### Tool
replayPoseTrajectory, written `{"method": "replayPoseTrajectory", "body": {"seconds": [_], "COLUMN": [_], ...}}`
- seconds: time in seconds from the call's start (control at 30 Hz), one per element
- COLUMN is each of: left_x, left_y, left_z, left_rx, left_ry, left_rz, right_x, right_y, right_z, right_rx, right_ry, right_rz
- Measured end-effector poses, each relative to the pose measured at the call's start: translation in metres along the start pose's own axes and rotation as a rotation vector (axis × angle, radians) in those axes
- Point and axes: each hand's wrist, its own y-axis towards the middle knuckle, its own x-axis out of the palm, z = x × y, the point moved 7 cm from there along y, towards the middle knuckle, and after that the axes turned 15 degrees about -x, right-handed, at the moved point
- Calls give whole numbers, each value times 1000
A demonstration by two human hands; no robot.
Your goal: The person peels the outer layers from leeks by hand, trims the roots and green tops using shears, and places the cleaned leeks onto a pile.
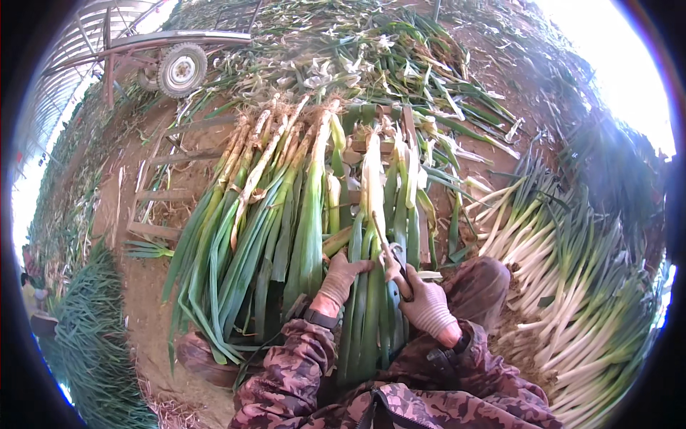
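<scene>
Long green onions with rooty ends lie across a low slatted frame (156, 230), leaves toward me. My left hand (343, 277), in a light knit glove, is closed around the green leaves of one green onion (371, 179), its thumb across them. Just to the right, my right hand (427, 306), gloved too, is closed on the dark handle of what looks like a small knife (405, 282); its blade is hard to make out. A pale strip of peeled leaf (388, 250) hangs beside that handle. Left of my hands, a thick bunch of unpeeled green onions (275, 186) rests on the frame.
Cleaned green onions with white stems (564, 293) lie in a long row at the right. More green leaves (100, 343) are heaped at the far left. Trimmed leaves (343, 64) litter the soil ahead. A cart with a rubber-tyred wheel (181, 70) stands back left.
</scene>
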Motion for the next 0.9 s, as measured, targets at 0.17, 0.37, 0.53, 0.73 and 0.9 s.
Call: {"method": "replayPoseTrajectory", "body": {"seconds": [0.17, 0.37, 0.53, 0.73, 0.9], "left_x": [-5, -3, -7, -2, 14], "left_y": [8, 11, 10, 4, -74], "left_z": [-4, -14, -17, -8, 75], "left_rx": [97, -33, -53, -23, 365], "left_ry": [-107, -140, -164, 204, 1040], "left_rz": [13, 12, 66, 147, 621], "right_x": [-9, -22, -26, -43, -32], "right_y": [45, 99, 156, 194, 166], "right_z": [12, 15, 26, 48, 8], "right_rx": [12, 7, -43, 60, -99], "right_ry": [-38, -72, -108, 102, 256], "right_rz": [92, 27, 70, 222, 205]}}
